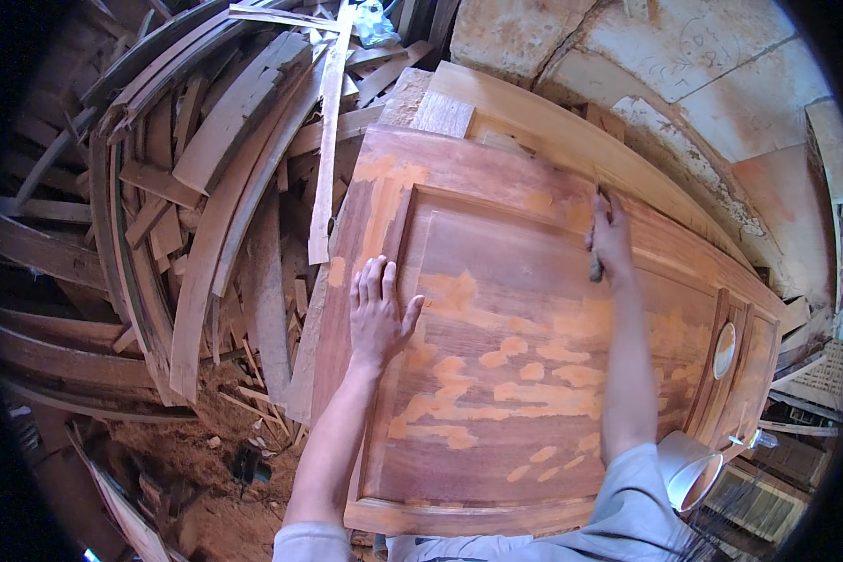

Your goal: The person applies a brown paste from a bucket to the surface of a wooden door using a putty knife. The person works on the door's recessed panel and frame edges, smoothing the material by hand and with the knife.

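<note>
A reddish-brown wooden panel door [534, 253] lies flat in front of me, with patches of orange filler spread over its large recessed panel and frame. My left hand [375, 318] rests on the door's left frame edge, fingers stretched out and holding nothing. Farther off, at the far long rail, my right hand [613, 234] is closed round a slim hand tool [596, 266] with a dull greenish-brown end. A thin dark tip shows beyond the fingers. Its exact kind is hidden by the grip.
Wood offcuts [206, 178] are heaped at the left, above sawdust on the ground. A pale board [571, 131] lies along the door's far side. A round white lid-like disc [724, 350] sits on the door's right part; a white tub [679, 468] stands near my right elbow.
</note>
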`<state>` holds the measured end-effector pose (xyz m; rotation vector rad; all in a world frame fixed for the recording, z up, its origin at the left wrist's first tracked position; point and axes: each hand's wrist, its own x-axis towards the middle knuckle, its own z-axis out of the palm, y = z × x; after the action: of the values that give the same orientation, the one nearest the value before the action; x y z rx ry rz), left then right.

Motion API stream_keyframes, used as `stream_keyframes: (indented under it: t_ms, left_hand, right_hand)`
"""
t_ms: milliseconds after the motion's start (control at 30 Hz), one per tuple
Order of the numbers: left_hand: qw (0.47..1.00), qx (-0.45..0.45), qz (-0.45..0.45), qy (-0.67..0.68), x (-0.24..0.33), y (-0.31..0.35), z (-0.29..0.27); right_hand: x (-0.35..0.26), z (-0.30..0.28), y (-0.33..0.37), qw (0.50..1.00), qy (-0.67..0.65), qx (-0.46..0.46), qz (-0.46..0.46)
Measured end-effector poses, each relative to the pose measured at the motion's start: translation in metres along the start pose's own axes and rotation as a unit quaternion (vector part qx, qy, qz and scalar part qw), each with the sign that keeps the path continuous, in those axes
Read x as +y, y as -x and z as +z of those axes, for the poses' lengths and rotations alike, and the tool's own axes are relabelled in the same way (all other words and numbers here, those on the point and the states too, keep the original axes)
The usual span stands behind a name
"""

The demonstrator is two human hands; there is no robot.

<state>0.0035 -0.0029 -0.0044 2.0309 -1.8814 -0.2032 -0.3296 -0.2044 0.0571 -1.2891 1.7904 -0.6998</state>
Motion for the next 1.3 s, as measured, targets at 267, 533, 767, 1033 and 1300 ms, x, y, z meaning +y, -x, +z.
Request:
stream_keyframes:
  t_ms: [267,533,767,1033,1300]
  left_hand:
    - [1.0,0.0,0.0,0.005,-0.004,0.001,-0.006]
    - [1.0,-0.005,0.01,0.005,0.003,-0.002,-0.004]
    - [1.0,-0.008,0.008,-0.006,0.01,-0.003,-0.005]
    - [1.0,-0.013,0.011,-0.004,0.007,-0.001,-0.006]
    - [1.0,-0.013,0.005,0.003,0.005,-0.002,-0.006]
  right_hand:
    - [0.037,0.049,0.003,0.98,0.126,0.124,-0.095]
    - [0.058,0.072,-0.009,0.955,0.092,0.159,-0.234]
    - [0.048,0.062,-0.002,0.956,0.197,0.155,-0.151]
    - [0.025,0.073,-0.033,0.949,0.23,0.142,-0.162]
    - [0.02,0.071,-0.017,0.959,0.239,0.079,-0.131]
